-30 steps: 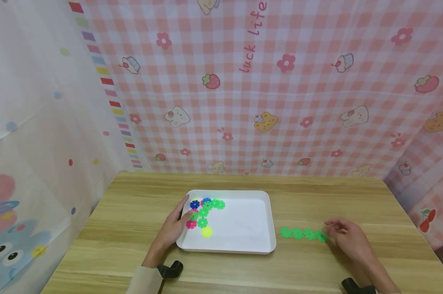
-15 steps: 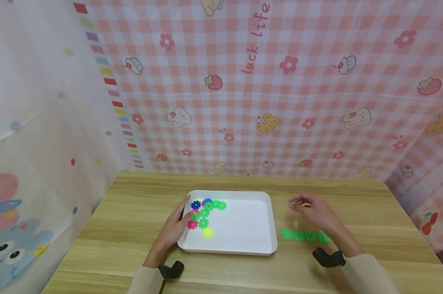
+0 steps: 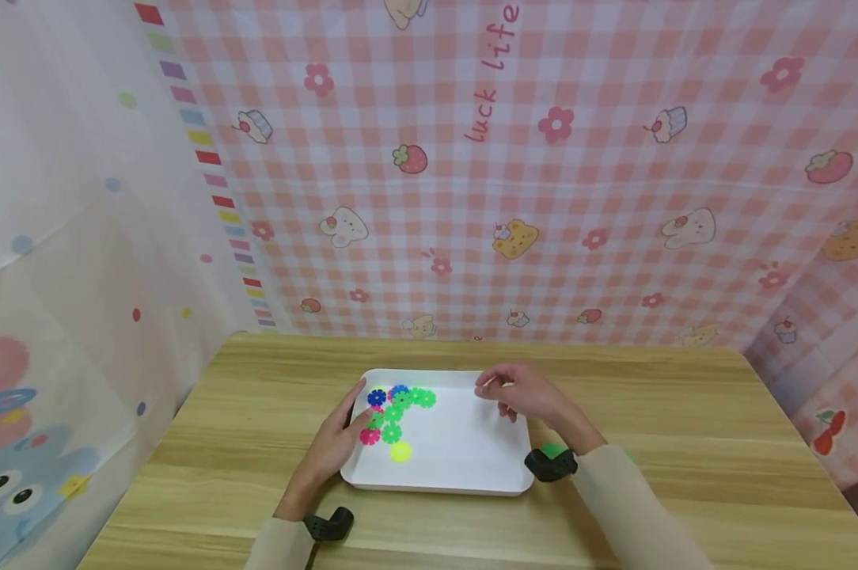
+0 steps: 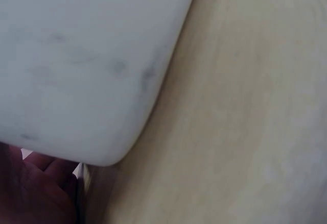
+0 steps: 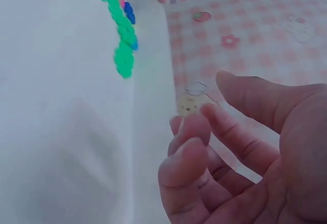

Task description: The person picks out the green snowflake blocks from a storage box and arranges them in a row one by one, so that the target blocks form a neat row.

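Notched discs (image 3: pixel 393 413) cluster in smooth tray (image 3: pixel 465 451).

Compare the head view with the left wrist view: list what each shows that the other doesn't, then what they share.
Only the head view: the right hand above the rectangular white tray, the notched plastic discs in green, pink, blue and yellow, and the pink-checked cloth backdrop. Only the left wrist view: blurred greyish marks on the tray's surface. Both: the tray, the left hand and the wood-grain tabletop.
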